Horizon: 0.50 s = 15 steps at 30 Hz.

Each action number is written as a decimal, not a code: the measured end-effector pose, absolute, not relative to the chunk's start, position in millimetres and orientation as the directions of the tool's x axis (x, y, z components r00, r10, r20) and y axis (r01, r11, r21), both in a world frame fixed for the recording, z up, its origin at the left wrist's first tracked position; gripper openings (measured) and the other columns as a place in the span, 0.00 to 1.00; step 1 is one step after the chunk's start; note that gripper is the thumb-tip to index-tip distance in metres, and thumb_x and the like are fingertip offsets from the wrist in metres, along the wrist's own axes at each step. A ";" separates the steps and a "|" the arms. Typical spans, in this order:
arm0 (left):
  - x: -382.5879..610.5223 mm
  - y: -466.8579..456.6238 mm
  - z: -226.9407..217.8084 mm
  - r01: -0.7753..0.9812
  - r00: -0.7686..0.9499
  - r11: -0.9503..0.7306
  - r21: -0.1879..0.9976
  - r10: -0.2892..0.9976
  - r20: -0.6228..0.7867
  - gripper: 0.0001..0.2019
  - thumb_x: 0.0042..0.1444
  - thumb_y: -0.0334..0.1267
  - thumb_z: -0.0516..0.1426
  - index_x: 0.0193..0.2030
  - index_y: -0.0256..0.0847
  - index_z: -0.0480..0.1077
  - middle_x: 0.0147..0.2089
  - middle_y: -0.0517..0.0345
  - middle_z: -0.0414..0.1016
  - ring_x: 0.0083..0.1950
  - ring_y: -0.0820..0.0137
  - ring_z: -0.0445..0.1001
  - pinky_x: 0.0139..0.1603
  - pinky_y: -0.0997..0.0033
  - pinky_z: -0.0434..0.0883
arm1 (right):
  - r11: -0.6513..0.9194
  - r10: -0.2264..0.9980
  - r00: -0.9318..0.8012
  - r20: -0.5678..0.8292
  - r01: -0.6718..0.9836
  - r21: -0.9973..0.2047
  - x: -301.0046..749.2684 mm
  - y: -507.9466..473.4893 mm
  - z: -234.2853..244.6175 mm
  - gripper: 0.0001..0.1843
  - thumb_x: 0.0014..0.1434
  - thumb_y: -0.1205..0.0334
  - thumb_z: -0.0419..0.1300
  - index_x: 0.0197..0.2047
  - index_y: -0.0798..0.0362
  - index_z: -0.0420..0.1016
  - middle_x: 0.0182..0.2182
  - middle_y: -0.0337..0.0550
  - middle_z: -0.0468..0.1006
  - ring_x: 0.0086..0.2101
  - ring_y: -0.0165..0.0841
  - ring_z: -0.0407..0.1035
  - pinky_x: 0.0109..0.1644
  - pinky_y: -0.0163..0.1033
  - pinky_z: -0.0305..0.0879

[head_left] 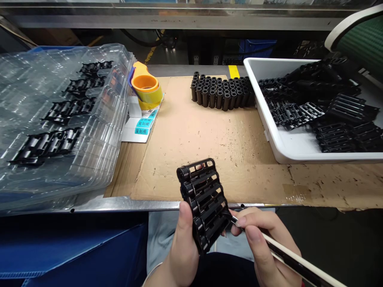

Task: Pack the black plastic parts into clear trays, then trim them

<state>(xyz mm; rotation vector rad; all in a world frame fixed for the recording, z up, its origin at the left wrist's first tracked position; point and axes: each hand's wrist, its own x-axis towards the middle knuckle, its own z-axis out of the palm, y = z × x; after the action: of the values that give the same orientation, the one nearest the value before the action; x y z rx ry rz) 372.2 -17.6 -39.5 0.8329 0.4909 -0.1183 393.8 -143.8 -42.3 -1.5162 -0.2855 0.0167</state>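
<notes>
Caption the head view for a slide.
Left hand grips a black plastic moulded part; right hand holds a slim tool against it.

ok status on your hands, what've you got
Left hand gripping black plastic part. Right hand holding white-handled tool, tip at the part's edge. Cardboard beyond.

A black plastic moulding (201, 191) is shown, patterned with ladder-like slots. A white tray (271, 119) is seen to its right, teal labels (143, 125) to its left.
</notes>
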 end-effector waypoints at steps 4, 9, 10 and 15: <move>372.3 -18.6 -38.7 0.298 0.879 0.705 0.644 0.061 -0.473 0.37 0.50 0.76 0.55 0.31 0.41 0.83 0.34 0.48 0.83 0.56 0.44 0.78 0.57 0.52 0.77 | 0.015 0.244 0.938 0.244 0.248 -0.969 400.3 -150.9 -46.7 0.09 0.74 0.59 0.55 0.44 0.45 0.76 0.31 0.36 0.77 0.35 0.30 0.76 0.47 0.36 0.76; 373.7 -17.9 -37.0 0.286 0.878 0.695 0.659 0.086 -0.472 0.36 0.49 0.76 0.56 0.31 0.41 0.82 0.33 0.48 0.83 0.55 0.45 0.79 0.56 0.52 0.77 | -0.022 0.319 0.894 0.314 0.338 -0.941 407.9 -157.3 -50.9 0.08 0.72 0.64 0.56 0.46 0.46 0.77 0.33 0.36 0.80 0.37 0.28 0.78 0.50 0.32 0.77; 374.1 -17.4 -37.2 0.285 0.878 0.686 0.669 0.093 -0.470 0.36 0.50 0.76 0.55 0.31 0.42 0.82 0.33 0.48 0.83 0.54 0.46 0.79 0.54 0.53 0.78 | -0.004 0.312 0.901 0.301 0.317 -0.948 407.8 -157.2 -51.0 0.08 0.72 0.64 0.56 0.46 0.46 0.77 0.33 0.35 0.80 0.37 0.28 0.78 0.49 0.32 0.77; 374.6 -13.6 -41.3 0.287 0.876 0.661 0.693 0.113 -0.470 0.37 0.52 0.76 0.53 0.30 0.41 0.82 0.30 0.50 0.82 0.45 0.50 0.81 0.49 0.56 0.78 | 0.084 0.280 0.914 0.294 0.282 -0.956 407.3 -159.2 -56.5 0.09 0.73 0.63 0.54 0.46 0.46 0.76 0.33 0.37 0.79 0.38 0.31 0.78 0.52 0.39 0.78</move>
<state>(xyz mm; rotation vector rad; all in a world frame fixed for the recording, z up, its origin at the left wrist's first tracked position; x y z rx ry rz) 374.6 -13.6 -41.3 0.8519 0.5098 -0.1031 407.3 -159.2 -56.5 -1.5039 -0.4611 -0.0019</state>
